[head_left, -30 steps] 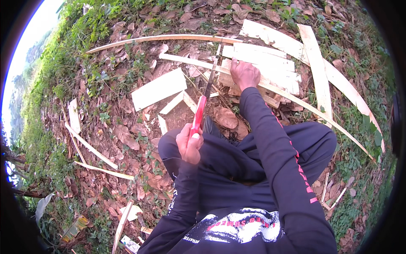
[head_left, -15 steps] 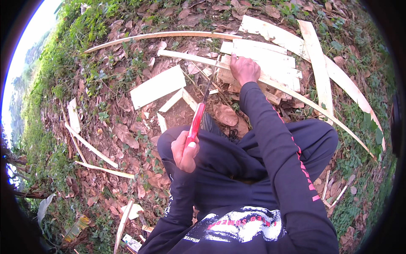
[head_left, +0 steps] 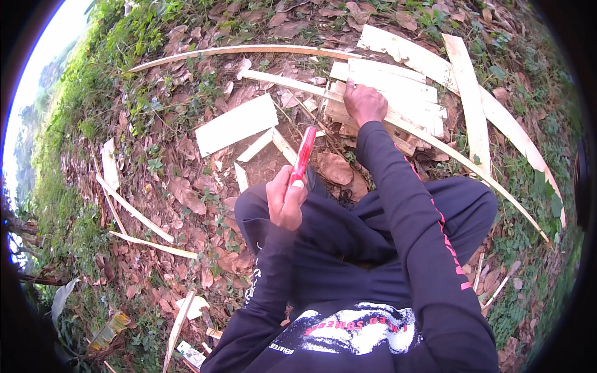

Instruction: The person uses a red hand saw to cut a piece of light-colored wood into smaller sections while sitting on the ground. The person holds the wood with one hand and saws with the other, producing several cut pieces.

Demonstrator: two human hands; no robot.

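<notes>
My fingers clamp the red-handled saw (head_left: 303,154) in L hand (head_left: 286,199) & wooden strip (head_left: 435,141) in R hand (head_left: 365,105), cut prob not thru yet

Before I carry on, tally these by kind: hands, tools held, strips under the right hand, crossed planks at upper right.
Bare hands, left hand and right hand: 2
Red-handled saw: 1
Narrow wooden strip: 1
Crossed planks: 2
Total: 6

Daylight bleaches the upper-left sky (head_left: 61,28) and pale boards (head_left: 405,93), while fisheye distortion bends the edges
</notes>
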